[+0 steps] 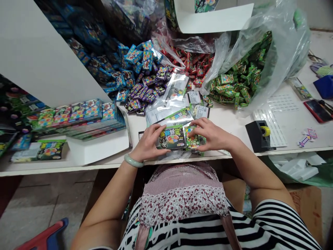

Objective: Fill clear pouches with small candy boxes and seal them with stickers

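Note:
My left hand [151, 141] is closed on the left end of a flat black-and-green printed packet [171, 138], fingers along the top edge and thumb at the bottom. At the packet's right end, my right hand [208, 133] grips a small green candy box [191, 137] between fingers and thumb. The box lies against the packet's end; whether it is partly inside, I cannot tell. Just beyond my hands lie clear plastic sleeves with printed cards [179, 116]. Small purple candy boxes [143, 92] are heaped farther back.
Blue boxes [134, 57], red boxes [199, 66] and green boxes [231, 83] are piled along the back, some in clear plastic bags. Filled cartons [78, 114] stand at left. A black tape dispenser [256, 135] and a phone [318, 110] lie at right.

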Demonstrator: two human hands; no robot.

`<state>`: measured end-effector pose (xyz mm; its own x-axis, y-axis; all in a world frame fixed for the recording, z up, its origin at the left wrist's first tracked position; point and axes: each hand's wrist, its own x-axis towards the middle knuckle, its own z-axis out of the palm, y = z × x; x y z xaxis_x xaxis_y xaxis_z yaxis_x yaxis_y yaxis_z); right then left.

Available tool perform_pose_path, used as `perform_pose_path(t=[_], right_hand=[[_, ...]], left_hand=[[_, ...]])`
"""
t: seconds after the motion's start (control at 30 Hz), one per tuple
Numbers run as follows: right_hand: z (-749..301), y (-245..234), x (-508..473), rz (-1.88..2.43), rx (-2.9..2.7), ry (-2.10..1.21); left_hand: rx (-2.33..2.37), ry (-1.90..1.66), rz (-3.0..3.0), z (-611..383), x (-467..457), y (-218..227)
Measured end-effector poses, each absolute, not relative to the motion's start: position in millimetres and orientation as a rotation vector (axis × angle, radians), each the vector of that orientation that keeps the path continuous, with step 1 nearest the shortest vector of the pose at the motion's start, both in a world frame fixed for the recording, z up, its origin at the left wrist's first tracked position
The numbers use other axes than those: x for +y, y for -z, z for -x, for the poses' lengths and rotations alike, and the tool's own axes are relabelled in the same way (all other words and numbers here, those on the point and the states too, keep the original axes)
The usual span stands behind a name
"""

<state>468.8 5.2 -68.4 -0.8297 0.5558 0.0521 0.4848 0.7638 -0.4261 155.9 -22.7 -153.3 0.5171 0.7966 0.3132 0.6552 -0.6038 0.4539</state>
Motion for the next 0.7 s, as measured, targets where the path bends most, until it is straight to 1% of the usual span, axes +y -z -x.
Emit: perform_pose_path(t=[0.13, 0.27, 0.47, 0.7], right_hand=[[-467.7, 65.3, 6.1, 0.744, -2.805, -0.691], [-470.4, 58.9, 10.5, 0.725, -2.776, -0.729], [-466.6, 56.5, 14.3, 0.778, -2.865, -0.629], [-461.8, 62.9, 13.5, 0.821, -2.795, -0.538]], left_hand=[[1.294, -0.690, -2.495, -153.8, -23.8, 149.7], [1.248, -0.688, -2.506, -151.1, -24.6, 148.1], [1.180, -0.692, -2.482, -153.5, -27.2, 149.1], [1.154, -0.735, -2.376, -165.4, -30.0, 148.0]])
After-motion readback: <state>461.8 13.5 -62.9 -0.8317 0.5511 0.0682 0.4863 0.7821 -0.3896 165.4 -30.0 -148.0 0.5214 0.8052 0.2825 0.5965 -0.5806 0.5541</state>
